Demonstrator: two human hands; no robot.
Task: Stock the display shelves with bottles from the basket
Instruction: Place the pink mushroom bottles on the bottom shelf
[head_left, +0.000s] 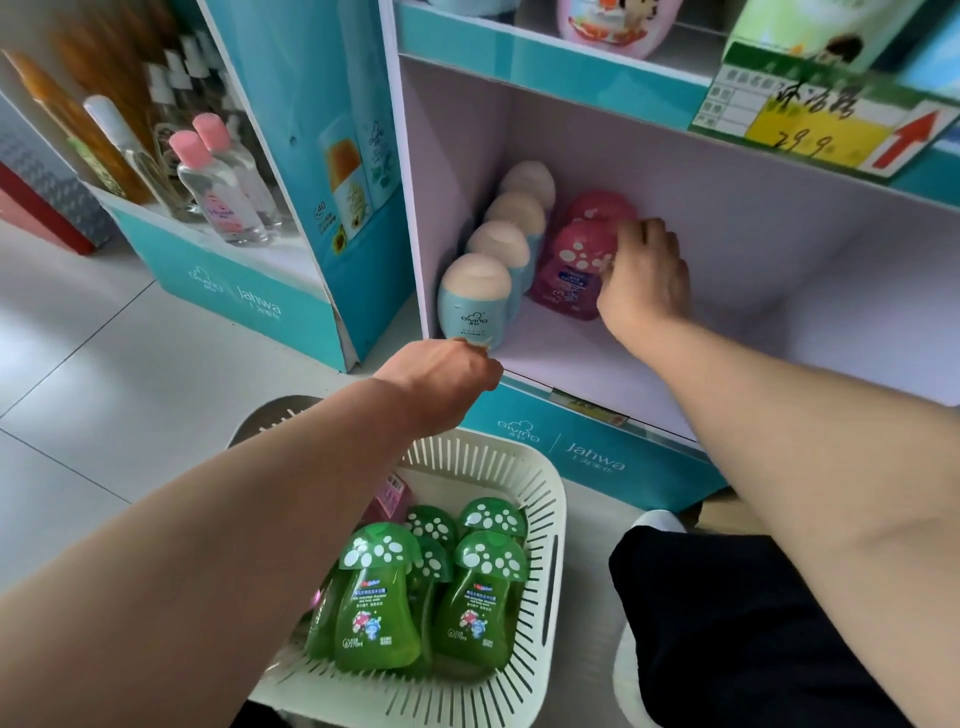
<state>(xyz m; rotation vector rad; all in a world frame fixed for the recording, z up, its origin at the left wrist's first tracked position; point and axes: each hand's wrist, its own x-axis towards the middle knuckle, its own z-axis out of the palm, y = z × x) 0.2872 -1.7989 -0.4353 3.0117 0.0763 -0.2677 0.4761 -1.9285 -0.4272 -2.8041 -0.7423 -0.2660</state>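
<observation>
Basket (545, 483) sits right under the left hand (441, 382), green bottles (379, 597) in it with caps toward the shelf (571, 358), so left is likely the nearer pick. Left hand is at the shelf lip beside the front blue bottle (475, 296), fingers hidden, grip unreadable. Right hand (644, 280) clasps the front pink bottle (571, 270) by its cap, upright inside the shelf.

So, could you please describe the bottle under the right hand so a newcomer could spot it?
Look in the pale lilac cardboard shelf compartment beyond the white slatted plastic basket. Right of the row of blue bottles with beige egg-shaped caps stands the pink bottle with a white-spotted mushroom cap. Of two such, it is the front one, held by the right hand.
</observation>
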